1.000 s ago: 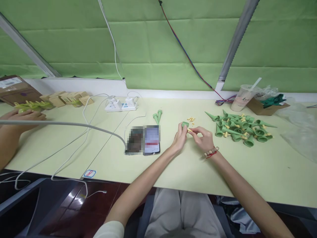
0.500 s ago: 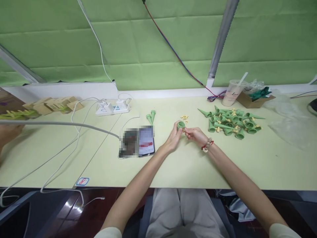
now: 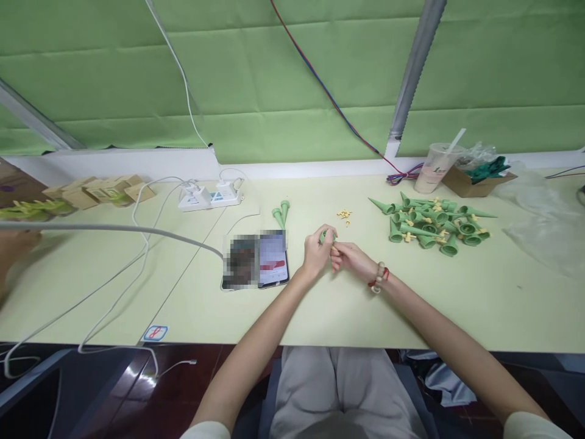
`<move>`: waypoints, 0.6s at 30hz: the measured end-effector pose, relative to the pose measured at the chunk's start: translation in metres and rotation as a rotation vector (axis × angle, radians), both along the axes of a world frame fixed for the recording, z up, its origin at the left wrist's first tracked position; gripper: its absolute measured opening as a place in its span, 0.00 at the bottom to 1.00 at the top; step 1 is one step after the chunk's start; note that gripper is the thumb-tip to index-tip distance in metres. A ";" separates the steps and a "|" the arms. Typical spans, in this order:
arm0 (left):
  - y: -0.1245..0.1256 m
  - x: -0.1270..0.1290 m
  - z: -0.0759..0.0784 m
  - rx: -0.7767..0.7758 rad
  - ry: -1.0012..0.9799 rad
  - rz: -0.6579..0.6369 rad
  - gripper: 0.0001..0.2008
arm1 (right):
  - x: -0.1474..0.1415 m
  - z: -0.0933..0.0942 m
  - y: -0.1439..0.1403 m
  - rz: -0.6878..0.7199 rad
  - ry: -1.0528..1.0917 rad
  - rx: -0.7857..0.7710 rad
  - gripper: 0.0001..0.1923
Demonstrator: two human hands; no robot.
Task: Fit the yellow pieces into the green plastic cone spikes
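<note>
Just above the table point(image 3: 320, 305), right of the phone point(image 3: 257, 259), the left hand point(image 3: 314, 251) pinches a green cone point(image 3: 325, 235) whose visible end faces up and away. Its body is hidden by fingers, so its long axis cannot be told. The right hand point(image 3: 350, 257) presses its fingertips against the cone; whatever it pinches is too small to see.

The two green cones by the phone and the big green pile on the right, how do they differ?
The two green cones stand side by side with tips up, while the pile of cones lies tumbled, tips pointing many ways. The pair is bare green; the pile has small yellow pieces mixed in. The pair sits left of the hands, the pile to their right. Both are the same green cone shape on the same table.
</note>
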State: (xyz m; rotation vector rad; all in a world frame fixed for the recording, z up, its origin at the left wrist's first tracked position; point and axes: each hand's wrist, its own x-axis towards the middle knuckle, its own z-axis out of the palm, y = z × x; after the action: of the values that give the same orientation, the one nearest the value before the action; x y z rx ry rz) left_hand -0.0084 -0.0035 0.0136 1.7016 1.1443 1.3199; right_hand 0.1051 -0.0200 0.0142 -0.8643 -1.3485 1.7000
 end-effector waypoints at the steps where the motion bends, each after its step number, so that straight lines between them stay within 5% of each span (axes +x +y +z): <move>1: -0.001 -0.001 0.000 0.059 0.050 0.041 0.13 | -0.004 -0.001 -0.002 0.017 0.060 -0.095 0.22; 4: -0.003 0.002 0.001 0.070 0.072 0.076 0.13 | -0.006 -0.003 -0.002 -0.019 0.044 -0.160 0.23; 8: -0.003 0.008 0.008 -0.139 -0.135 0.050 0.22 | 0.009 -0.002 0.003 -0.221 -0.331 0.293 0.21; 13: -0.002 0.011 0.008 -0.380 -0.235 0.009 0.28 | 0.020 0.004 0.005 -0.150 -0.587 0.713 0.15; 16: -0.003 0.011 0.005 -0.333 -0.167 0.008 0.28 | 0.017 0.004 0.003 -0.204 -0.564 0.701 0.17; 18: -0.005 0.010 0.004 -0.231 -0.098 0.036 0.27 | 0.013 0.004 0.001 -0.214 -0.434 0.511 0.19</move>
State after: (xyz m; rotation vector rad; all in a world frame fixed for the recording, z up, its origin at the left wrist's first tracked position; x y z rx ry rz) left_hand 0.0017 -0.0082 0.0178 1.4410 1.2238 1.2271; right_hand 0.1184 -0.0188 0.0183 -1.0557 -1.7962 0.9622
